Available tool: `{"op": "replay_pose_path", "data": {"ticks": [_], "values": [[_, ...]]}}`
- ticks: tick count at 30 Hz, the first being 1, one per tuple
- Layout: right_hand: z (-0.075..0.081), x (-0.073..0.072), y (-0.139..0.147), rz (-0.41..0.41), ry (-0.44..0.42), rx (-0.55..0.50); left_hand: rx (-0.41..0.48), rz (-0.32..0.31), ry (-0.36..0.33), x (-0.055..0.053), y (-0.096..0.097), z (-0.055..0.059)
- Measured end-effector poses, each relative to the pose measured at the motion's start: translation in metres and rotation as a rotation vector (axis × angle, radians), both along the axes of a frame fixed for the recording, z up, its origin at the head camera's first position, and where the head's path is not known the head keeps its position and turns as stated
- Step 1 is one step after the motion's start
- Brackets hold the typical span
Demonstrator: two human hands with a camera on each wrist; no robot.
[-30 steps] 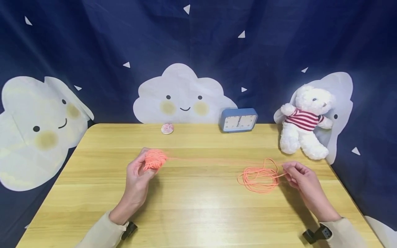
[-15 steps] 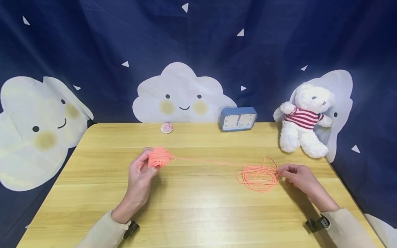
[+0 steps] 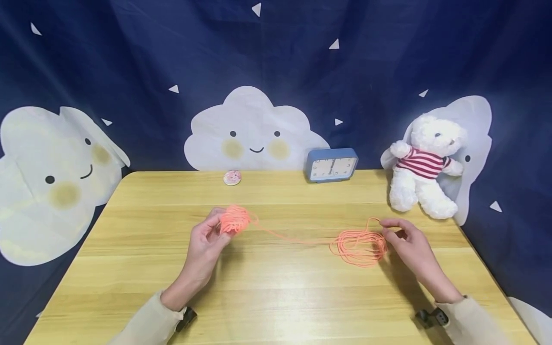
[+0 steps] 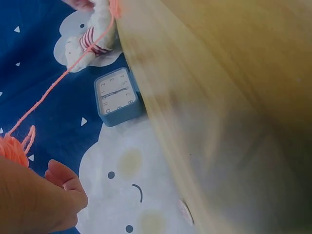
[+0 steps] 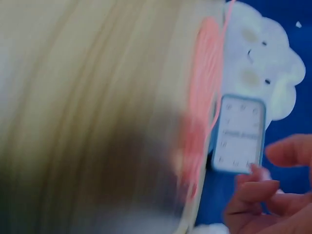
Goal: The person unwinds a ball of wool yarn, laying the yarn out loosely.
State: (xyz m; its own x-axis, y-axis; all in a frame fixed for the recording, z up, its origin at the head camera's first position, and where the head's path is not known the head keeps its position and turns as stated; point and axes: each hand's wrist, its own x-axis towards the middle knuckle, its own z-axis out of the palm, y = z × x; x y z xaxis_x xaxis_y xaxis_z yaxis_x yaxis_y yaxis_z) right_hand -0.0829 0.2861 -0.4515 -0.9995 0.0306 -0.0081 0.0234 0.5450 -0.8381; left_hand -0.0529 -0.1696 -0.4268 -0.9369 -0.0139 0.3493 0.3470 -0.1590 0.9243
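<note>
Left hand [image 3: 204,245], gripping the ball [image 3: 235,220], had shifted toward the right hand [image 3: 409,246], parted and seemingly empty beside a coil [image 3: 359,235] best kept untangled.

A: Here's the left sleeve [image 3: 146,322], pale beige, reaching right down to the wrist!
B: And the right sleeve [image 3: 471,320] matches it, same plain beige!
A: Left hand [image 3: 205,243] bare, right hand [image 3: 411,247] bare!
B: One black gadget [image 3: 186,319] peeks from the left sleeve, another gadget [image 3: 432,317] from the right, pale marks on it!
</note>
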Motion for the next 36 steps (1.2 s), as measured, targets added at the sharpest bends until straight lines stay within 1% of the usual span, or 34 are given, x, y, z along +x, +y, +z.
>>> {"op": "replay_pose_path", "data": {"ticks": [2,3,5,7,10,12,14,17,19,22,25,27,30,34,36], "values": [[0.004,0.002,-0.014,0.000,0.010,-0.146,-0.010,-0.008,0.017,0.000,0.000,-0.001],[0.006,0.004,-0.021,0.013,0.009,-0.217,-0.016,-0.012,0.025,0.000,0.001,-0.001],[0.010,0.005,-0.037,0.071,0.009,-0.331,-0.023,-0.025,0.042,0.000,0.002,-0.002],[0.013,0.006,-0.054,0.165,0.008,-0.393,-0.022,-0.040,0.052,0.000,0.003,-0.002],[0.016,0.004,-0.079,0.322,-0.026,-0.466,-0.024,-0.052,0.050,0.000,0.004,-0.001],[0.018,0.002,-0.096,0.416,-0.075,-0.511,-0.030,-0.056,0.043,0.000,0.005,-0.001],[0.019,-0.001,-0.112,0.494,-0.115,-0.538,-0.042,-0.062,0.040,0.000,0.006,-0.001],[0.019,-0.006,-0.133,0.581,-0.163,-0.549,-0.064,-0.070,0.046,0.000,0.007,0.000],[0.018,-0.009,-0.144,0.622,-0.196,-0.540,-0.077,-0.077,0.053,0.000,0.008,0.000],[0.015,-0.013,-0.156,0.681,-0.260,-0.555,-0.090,-0.086,0.058,0.000,0.009,-0.001],[0.013,-0.012,-0.166,0.721,-0.309,-0.575,-0.099,-0.096,0.050,0.000,0.011,-0.002],[0.012,-0.009,-0.170,0.736,-0.323,-0.583,-0.102,-0.096,0.044,0.001,0.012,-0.003],[0.013,-0.005,-0.174,0.720,-0.336,-0.582,-0.105,-0.098,0.032,0.001,0.013,-0.004],[0.013,-0.002,-0.172,0.684,-0.303,-0.578,-0.115,-0.088,0.013,-0.001,0.012,-0.004],[0.014,-0.001,-0.169,0.671,-0.269,-0.578,-0.120,-0.080,0.008,-0.002,0.011,-0.003]]}}
